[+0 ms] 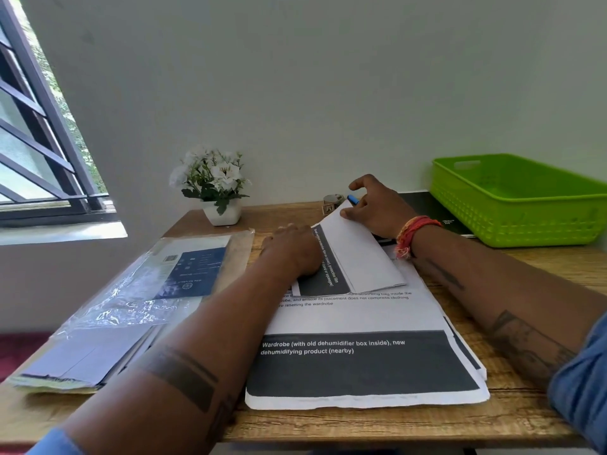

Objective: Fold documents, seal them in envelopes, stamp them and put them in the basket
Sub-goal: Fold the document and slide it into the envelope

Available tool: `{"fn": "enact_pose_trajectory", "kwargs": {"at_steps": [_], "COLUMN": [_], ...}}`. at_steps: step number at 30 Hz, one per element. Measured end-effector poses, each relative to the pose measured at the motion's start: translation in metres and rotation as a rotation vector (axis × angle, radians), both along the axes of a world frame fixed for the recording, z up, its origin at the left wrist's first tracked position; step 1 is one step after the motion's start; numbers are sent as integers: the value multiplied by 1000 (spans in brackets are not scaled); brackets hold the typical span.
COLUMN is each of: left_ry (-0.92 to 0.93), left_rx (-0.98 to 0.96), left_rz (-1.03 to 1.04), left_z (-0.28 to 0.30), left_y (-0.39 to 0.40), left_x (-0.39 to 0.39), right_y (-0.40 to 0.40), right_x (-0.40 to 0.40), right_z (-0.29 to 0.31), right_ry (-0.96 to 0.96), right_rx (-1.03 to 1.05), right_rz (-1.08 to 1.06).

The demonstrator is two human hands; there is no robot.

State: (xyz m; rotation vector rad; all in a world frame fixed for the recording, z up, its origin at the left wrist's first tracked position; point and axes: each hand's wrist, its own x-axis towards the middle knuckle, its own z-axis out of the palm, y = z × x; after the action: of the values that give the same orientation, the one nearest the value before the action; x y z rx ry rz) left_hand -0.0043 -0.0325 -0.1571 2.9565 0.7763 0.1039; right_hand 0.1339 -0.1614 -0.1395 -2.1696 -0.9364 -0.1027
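Here we press our left hand (pixel 292 251) flat on the half-folded white printed document (pixel 358 261) atop the paper stack (pixel 361 369), our right hand (pixel 374 205) pinching its raised flap, and a slipping sheet could skew the crease.

I see a sheet of paper (pixel 358 257) partly folded on top of the paper stack (pixel 361 362); its white flap is lifted and tilted over a dark printed band with white text. The stack lies flat on the desk, the top page showing a dark band with white lettering near its close edge. To the left lies a pack of envelopes (pixel 131 290) in crinkled clear plastic, flat, with a dark blue label. At the far right of the desk sits a bright green plastic basket (pixel 512 205) with perforated walls, well apart from the stack.
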Motion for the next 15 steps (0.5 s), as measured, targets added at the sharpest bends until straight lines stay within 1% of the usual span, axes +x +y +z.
{"fn": "enact_pose_trajectory", "kwargs": {"at_steps": [4, 6, 8, 11, 15], "left_ry": [-25, -52, -59, -73, -63], "left_rx": [-33, -32, 9, 92, 102], "left_rz": [-3, 15, 40, 77, 74], "left_z": [0, 0, 1, 2, 5], "left_y": [1, 1, -2, -7, -9], "left_x": [0, -1, -2, -5, -7], "right_y": [-3, -4, -5, -6, -6], "right_x": [-6, -7, -7, -4, -2], "right_z": [1, 1, 1, 0, -2], "right_ry": [42, 16, -18, -12, -1], "right_rx": [-36, -57, -59, -67, -73], "right_rz": [73, 90, 81, 70, 52]}}
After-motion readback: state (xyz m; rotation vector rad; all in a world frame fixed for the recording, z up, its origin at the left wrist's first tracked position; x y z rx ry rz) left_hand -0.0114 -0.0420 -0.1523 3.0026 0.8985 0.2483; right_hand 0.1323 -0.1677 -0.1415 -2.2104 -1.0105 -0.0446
